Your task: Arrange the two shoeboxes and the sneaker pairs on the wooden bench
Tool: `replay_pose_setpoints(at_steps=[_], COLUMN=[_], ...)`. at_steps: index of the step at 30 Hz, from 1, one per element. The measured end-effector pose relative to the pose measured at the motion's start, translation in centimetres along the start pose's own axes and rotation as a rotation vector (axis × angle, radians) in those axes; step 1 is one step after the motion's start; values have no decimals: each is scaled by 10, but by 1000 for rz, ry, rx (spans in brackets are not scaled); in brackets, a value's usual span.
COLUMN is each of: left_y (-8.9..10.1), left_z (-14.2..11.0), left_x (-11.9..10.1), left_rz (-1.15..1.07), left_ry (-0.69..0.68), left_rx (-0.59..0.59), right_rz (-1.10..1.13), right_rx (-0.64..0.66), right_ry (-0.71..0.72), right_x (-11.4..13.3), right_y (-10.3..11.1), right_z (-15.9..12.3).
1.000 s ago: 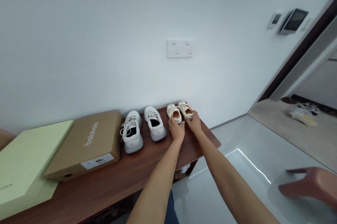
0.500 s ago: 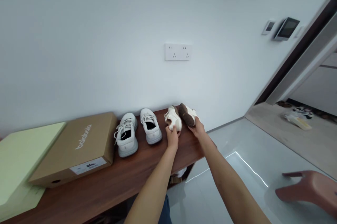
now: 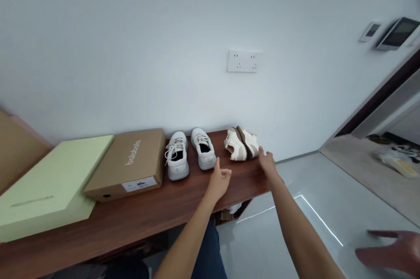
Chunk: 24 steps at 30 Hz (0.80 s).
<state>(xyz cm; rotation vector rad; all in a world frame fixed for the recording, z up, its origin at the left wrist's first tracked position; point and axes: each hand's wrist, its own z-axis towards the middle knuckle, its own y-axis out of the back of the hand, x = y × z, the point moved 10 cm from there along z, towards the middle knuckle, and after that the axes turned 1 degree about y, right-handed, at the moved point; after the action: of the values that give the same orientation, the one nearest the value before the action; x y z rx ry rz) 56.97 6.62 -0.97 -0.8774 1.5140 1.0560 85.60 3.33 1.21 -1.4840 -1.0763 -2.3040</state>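
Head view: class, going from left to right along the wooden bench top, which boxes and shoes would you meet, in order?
Pale green box → brown balabala box → first larger white shoe → second larger white shoe → first small cream shoe → second small cream shoe.

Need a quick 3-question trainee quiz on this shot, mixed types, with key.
1. Multiple choice: what stands between the brown box and the cream shoes?
a) a pink stool
b) white sneakers
c) a wall screen

2. True or false: both cream shoes stand upright on their soles.

3. Fill in: the ____ hand is the one nearer the cream shoes.

Key
1: b.
2: False; they lie on their sides, soles facing each other.
3: Right; the right hand is close beside the pair.
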Motion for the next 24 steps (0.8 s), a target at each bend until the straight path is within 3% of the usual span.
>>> replay_pose_setpoints(at_steps=[2,3,5,7,10,12,16,19,24], left_y=[61,92,140,165,174,174,179,187,163], left_z=[-28,-42,-57,-52,-31,-23,-17,-13,0], left_x=[-22,-33,-45,-47,-39,-37,-33,-12,43], left_rz=[163,279,469,565,574,556,391,66,-536], left_ry=[-244,-330,-374,-326,-265,-285,-329,-235,55], left_rx=[-268,-438,-723,-834,-809,-786,-742,-746,-571], right_rz=[-13,28,108,132,116,139,244,439,742], right_rx=[-174,-191,-69,166,310,323,186,71,191], right_ry=[52,83,224,435,473,390,78,-208,-508], right_x=[25,41,86,137,169,166,126,88,54], right_y=[13,6,-32,-88,-146,-162,-150,-137,-154], right_z=[-22,-36,-69,-106,-137,-135,-112,-112,-135])
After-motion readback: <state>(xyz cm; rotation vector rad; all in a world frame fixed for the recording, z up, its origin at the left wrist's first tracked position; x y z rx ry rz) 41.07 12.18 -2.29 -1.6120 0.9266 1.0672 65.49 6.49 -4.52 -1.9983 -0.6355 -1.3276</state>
